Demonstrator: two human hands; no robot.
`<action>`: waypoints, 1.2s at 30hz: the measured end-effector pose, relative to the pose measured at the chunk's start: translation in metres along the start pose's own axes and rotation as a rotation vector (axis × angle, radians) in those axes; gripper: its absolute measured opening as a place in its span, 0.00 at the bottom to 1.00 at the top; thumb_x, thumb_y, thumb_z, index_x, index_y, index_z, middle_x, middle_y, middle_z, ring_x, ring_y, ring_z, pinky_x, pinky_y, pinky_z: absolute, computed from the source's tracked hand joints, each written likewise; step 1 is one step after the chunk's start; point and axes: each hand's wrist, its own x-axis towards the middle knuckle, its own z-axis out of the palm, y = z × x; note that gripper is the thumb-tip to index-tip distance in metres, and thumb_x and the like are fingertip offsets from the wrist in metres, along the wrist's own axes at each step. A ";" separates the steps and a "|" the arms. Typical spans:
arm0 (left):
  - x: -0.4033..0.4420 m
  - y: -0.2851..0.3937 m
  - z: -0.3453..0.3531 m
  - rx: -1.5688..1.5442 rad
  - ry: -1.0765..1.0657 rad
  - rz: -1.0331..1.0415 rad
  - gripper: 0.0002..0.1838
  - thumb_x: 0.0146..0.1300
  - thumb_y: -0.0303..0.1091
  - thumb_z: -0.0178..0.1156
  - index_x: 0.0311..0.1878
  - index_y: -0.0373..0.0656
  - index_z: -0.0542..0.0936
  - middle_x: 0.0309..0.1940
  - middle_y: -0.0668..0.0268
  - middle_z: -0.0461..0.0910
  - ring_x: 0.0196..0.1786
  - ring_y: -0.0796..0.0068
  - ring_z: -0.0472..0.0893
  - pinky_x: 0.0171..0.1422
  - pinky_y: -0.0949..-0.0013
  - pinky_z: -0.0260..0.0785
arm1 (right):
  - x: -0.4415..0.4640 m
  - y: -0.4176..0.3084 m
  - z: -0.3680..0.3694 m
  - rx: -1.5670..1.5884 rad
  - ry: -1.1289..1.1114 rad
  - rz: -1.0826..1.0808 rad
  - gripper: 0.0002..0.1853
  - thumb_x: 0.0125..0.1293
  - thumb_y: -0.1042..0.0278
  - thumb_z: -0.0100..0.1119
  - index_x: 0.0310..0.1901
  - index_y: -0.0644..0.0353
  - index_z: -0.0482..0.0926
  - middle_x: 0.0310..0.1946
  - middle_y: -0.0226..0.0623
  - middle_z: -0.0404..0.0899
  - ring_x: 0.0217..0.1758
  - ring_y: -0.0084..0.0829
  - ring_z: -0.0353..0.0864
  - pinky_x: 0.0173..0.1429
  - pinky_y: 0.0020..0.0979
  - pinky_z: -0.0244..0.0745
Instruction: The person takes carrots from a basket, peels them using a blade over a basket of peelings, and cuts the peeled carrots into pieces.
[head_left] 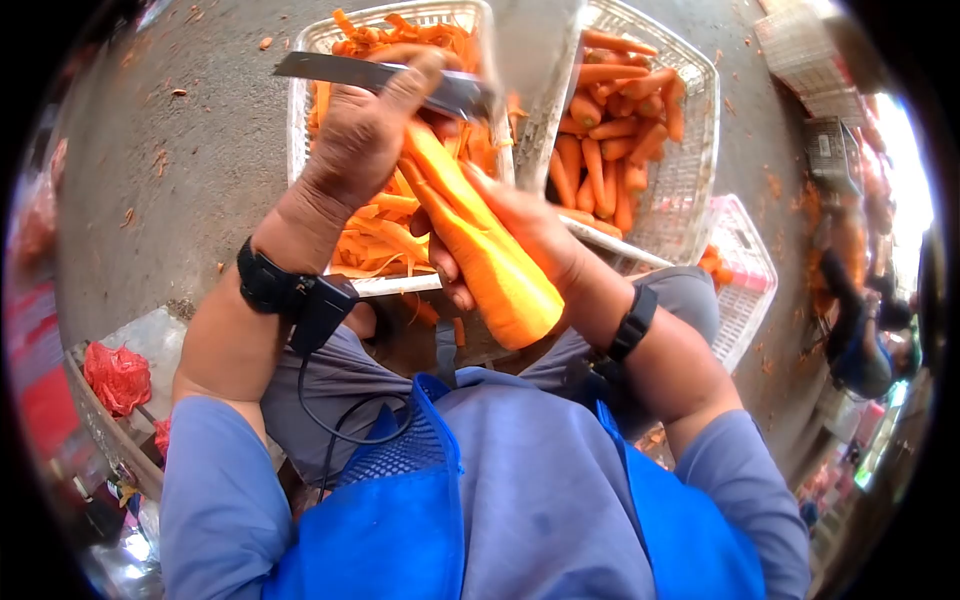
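1. Carrot [490, 250], large and bright orange, slants across the middle of our view, its thick end toward the wearer's body; we place everything else by it.
2. Right hand [530, 225] grips the carrot from its right side, the fingers curled beneath and showing again along its left edge.
3. Left hand [358, 135], just beyond the carrot's narrow end, is closed around a dark flat-bladed tool [335, 70]; blur keeps us from telling whether the blade touches the carrot.
4. Beneath and beyond the carrot, we find a white basket [298, 140] heaped with orange peelings [385, 240].
5. Right of the carrot and farther off, we see a second basket [690, 205], holding whole carrots [605, 170].
6. Farther right of the carrot, a third basket [745, 325] shows only in part.
7. Nearer the body than the carrot, we make out a blue vest [380, 530] and grey trousers [680, 295].
8. Well left of the carrot, we notice a crumpled red plastic bag [118, 378].
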 end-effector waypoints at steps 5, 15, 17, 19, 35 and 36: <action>0.002 -0.006 -0.010 0.082 0.097 -0.028 0.13 0.75 0.39 0.59 0.52 0.39 0.81 0.33 0.66 0.84 0.31 0.81 0.82 0.37 0.81 0.76 | -0.005 0.000 0.028 -0.277 0.217 -0.154 0.30 0.73 0.46 0.57 0.59 0.68 0.71 0.36 0.45 0.81 0.34 0.38 0.86 0.40 0.34 0.84; -0.012 0.030 -0.031 0.112 0.003 0.078 0.09 0.70 0.34 0.66 0.49 0.42 0.84 0.37 0.66 0.86 0.35 0.81 0.85 0.37 0.78 0.79 | -0.014 -0.018 0.023 -0.487 0.200 -0.193 0.25 0.62 0.63 0.65 0.57 0.67 0.72 0.38 0.42 0.80 0.34 0.34 0.85 0.40 0.32 0.82; -0.024 0.027 -0.017 0.170 -0.130 0.020 0.09 0.68 0.29 0.67 0.49 0.40 0.83 0.36 0.68 0.85 0.36 0.82 0.83 0.39 0.79 0.77 | -0.012 -0.018 0.023 -0.576 0.204 -0.220 0.25 0.62 0.65 0.66 0.57 0.67 0.72 0.38 0.41 0.80 0.34 0.33 0.85 0.39 0.32 0.82; -0.025 0.023 -0.017 0.051 -0.199 -0.065 0.09 0.68 0.28 0.66 0.49 0.39 0.83 0.36 0.68 0.85 0.37 0.83 0.83 0.41 0.79 0.77 | -0.013 -0.020 0.032 -0.668 0.211 -0.250 0.25 0.61 0.67 0.67 0.57 0.67 0.72 0.38 0.40 0.80 0.34 0.33 0.85 0.39 0.32 0.82; 0.014 0.013 -0.090 0.364 0.119 0.208 0.08 0.71 0.38 0.65 0.47 0.45 0.86 0.32 0.69 0.86 0.28 0.86 0.82 0.30 0.83 0.74 | -0.013 -0.016 0.019 -0.662 0.211 -0.232 0.23 0.59 0.69 0.68 0.54 0.65 0.71 0.36 0.37 0.80 0.33 0.29 0.84 0.38 0.30 0.82; 0.004 0.018 -0.073 0.379 0.101 0.204 0.08 0.71 0.37 0.65 0.47 0.45 0.86 0.32 0.69 0.86 0.29 0.85 0.82 0.31 0.83 0.74 | -0.014 -0.015 0.019 -0.666 0.235 -0.224 0.22 0.59 0.69 0.68 0.52 0.65 0.72 0.37 0.38 0.80 0.33 0.29 0.84 0.38 0.30 0.82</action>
